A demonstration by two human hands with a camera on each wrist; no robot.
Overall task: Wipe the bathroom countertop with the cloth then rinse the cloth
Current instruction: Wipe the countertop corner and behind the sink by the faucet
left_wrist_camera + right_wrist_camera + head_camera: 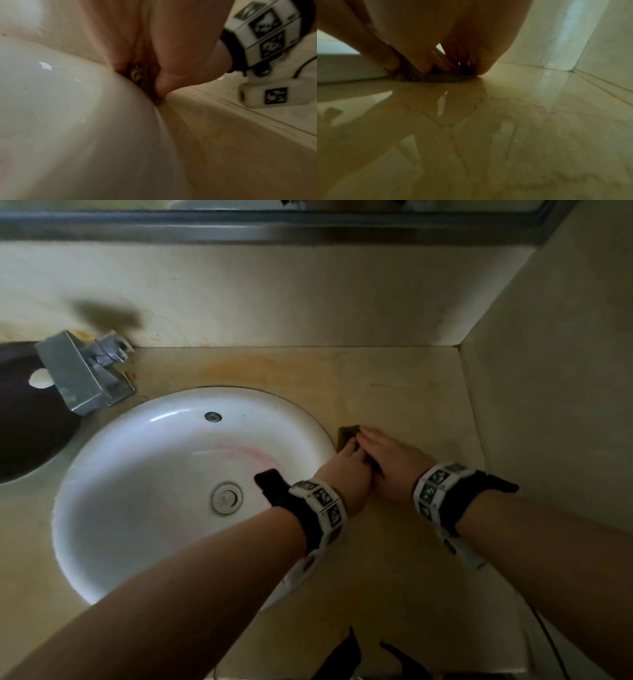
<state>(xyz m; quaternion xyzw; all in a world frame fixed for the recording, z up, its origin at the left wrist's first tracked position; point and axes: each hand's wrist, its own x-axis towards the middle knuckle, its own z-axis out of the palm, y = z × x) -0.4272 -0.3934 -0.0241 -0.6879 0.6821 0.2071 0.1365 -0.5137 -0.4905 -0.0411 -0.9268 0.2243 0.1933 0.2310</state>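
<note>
A dark olive cloth [347, 434] lies flat on the beige countertop [394, 392], just right of the white sink [137, 460]. My right hand [376, 443] presses on it with straight fingers. My left hand [349, 455] reaches across the sink rim, and its fingers lie on the cloth partly under the right fingers. Most of the cloth is hidden by both hands. In the left wrist view only a sliver of the cloth [137, 75] shows beside the sink rim [68, 108]. The right wrist view shows the cloth [436, 78] squashed under my fingers on the glossy countertop [488, 135].
A chrome faucet [78, 371] stands at the back left of the sink. An orange stain [246, 364] marks the counter behind the basin. A tiled side wall [548, 371] closes the counter on the right, and the back wall runs under a mirror frame. A dark bowl [20, 412] sits at far left.
</note>
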